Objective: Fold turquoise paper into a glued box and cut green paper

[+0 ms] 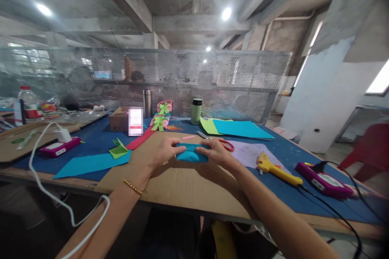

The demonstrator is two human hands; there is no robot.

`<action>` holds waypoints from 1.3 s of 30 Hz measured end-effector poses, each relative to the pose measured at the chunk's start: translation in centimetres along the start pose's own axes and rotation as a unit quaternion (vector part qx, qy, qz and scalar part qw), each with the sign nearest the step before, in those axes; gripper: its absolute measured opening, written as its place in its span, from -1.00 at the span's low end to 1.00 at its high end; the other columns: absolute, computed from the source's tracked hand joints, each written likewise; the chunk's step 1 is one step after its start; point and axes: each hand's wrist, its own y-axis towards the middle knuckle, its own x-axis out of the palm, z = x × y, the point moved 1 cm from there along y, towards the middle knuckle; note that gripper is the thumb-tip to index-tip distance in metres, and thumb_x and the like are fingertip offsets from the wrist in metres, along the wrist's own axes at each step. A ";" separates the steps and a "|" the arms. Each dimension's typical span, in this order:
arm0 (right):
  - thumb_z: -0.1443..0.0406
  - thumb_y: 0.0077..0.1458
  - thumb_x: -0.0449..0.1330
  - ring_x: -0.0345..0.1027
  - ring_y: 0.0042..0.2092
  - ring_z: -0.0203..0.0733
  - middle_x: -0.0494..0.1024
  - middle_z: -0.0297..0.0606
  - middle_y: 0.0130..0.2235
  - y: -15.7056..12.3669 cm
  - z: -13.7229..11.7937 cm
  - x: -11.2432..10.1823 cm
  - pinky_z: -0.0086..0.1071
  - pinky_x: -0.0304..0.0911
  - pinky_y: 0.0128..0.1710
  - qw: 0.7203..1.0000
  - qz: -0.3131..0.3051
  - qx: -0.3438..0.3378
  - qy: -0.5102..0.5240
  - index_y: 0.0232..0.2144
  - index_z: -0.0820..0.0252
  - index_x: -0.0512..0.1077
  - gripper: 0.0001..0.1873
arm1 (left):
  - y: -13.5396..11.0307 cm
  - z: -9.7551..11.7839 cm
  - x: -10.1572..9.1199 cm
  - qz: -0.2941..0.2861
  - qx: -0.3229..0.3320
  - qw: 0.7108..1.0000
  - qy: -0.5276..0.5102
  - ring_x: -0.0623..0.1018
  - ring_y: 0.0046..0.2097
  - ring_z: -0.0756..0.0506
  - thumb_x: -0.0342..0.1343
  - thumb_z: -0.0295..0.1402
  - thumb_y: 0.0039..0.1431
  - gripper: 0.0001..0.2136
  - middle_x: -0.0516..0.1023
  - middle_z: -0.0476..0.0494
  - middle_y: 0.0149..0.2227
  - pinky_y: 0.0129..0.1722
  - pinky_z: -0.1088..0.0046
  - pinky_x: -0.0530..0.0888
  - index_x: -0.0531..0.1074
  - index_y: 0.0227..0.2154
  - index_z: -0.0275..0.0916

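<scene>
Between my two hands is a small folded piece of blue paper, held just above a brown cardboard sheet. My left hand grips its left end, thumb on top. My right hand pinches the right end the same way, thumb pointing inward. The fingers beneath the paper are mostly hidden. Just behind my right hand lie scissors with red handles. A small pink strip rests on the cardboard beyond the blue paper.
To the right lie a yellow glue gun, purple paper and a magenta power strip. Blue sheets and a green bottle are behind. On the left are a blue strip, folded green paper and a white cable.
</scene>
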 end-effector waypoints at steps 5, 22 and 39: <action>0.09 0.19 0.16 0.17 -0.41 -0.30 0.31 -0.38 -0.47 0.1 0.3 0.0 -0.40 0.09 -0.37 1.000 -0.014 -0.011 0.007 -0.50 0.21 0.35 -0.66 | 0.2 -0.2 0.0 -0.008 0.023 1.000 0.013 0.30 -0.41 0.01 0.22 -0.17 0.02 -0.74 0.37 -0.01 -0.49 -0.39 0.47 0.25 0.44 -0.51 -0.30; 0.07 0.14 0.19 0.13 -0.45 -0.34 0.32 -0.38 -0.50 -0.2 -1.7 0.6 -0.45 -0.04 -0.48 0.993 -0.094 0.012 -0.063 -0.50 0.23 0.37 -0.64 | 0.6 -1.4 0.7 -0.070 0.048 0.992 0.096 0.20 -0.49 0.04 0.14 -0.27 0.05 -0.76 0.17 0.07 -0.57 -0.50 0.45 0.09 0.27 -0.60 -0.24; 0.17 0.24 0.08 0.09 -0.45 -0.32 0.27 -0.39 -0.54 0.0 -1.0 0.4 -0.39 -0.08 -0.43 0.991 -0.012 -0.026 -0.134 -0.58 0.19 0.27 -0.63 | 0.3 0.2 0.4 -0.043 0.057 0.990 0.124 0.28 -0.43 0.00 0.13 -0.17 0.07 -0.72 0.31 -0.01 -0.54 -0.45 0.45 0.19 0.39 -0.60 -0.27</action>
